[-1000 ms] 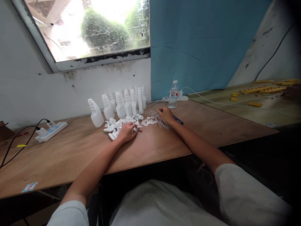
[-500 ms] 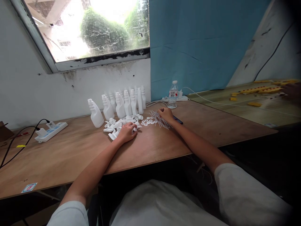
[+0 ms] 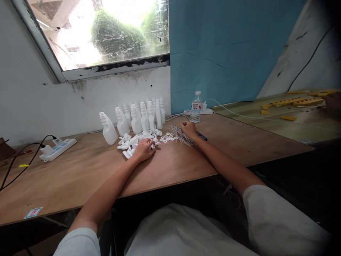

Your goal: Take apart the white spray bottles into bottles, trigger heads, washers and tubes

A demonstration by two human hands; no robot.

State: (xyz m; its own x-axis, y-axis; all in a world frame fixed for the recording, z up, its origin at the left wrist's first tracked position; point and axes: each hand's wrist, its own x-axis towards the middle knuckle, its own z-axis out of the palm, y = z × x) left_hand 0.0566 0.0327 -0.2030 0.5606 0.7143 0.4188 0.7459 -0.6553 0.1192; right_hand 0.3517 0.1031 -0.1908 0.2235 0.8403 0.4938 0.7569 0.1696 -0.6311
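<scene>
My left hand rests at the near right side of a pile of white spray trigger heads. Its fingers are bent but apart, and white pieces show by the thumb and fingertips. Curled closed, my right hand lies on the right part of a heap of thin clear tubes; whatever its fingers may hold is hidden. Between the two hands lie several small white rings. Several white spray bottles without tops stand upright behind the pile.
A dark phone lies beside my right wrist. Behind it stands a clear water bottle. A white power strip with cables sits on the left. At far right, another person's hand is near yellow pieces on another table.
My right hand has shifted very slightly at the tubes. My left hand and the objects on the table stay where they were.
</scene>
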